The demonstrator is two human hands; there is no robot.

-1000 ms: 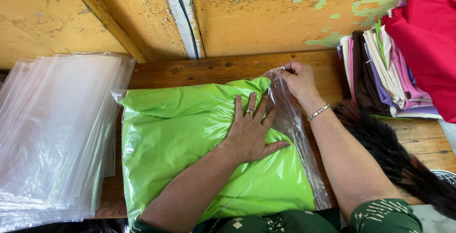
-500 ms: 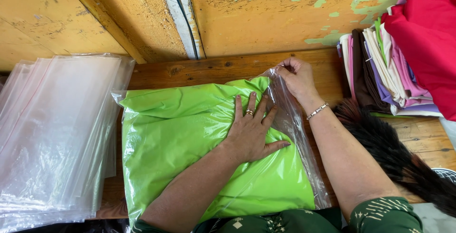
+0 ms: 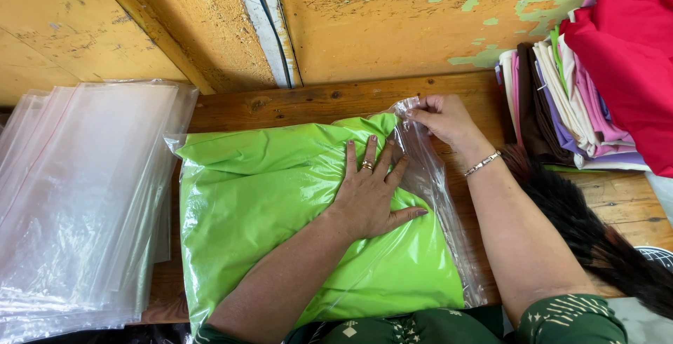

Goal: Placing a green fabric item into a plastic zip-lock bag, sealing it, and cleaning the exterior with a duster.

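Observation:
A folded lime-green cloth (image 3: 266, 204) lies inside a clear plastic bag (image 3: 434, 197) on a wooden table (image 3: 301, 102). My left hand (image 3: 368, 193) rests flat on the bagged cloth with fingers spread, a ring on one finger. My right hand (image 3: 445, 118), with a bracelet at the wrist, pinches the far right corner of the bag's open end.
A stack of empty clear plastic bags (image 3: 77, 197) lies at the left. Folded cloths in several colours (image 3: 575, 98) with a red one (image 3: 631, 56) on top sit at the right. A dark feather duster (image 3: 596, 239) lies by my right arm. A yellow wall (image 3: 392, 21) stands behind.
My right hand has shifted slightly right and toward me along the bag's corner. My left hand has stayed pressed on the cloth.

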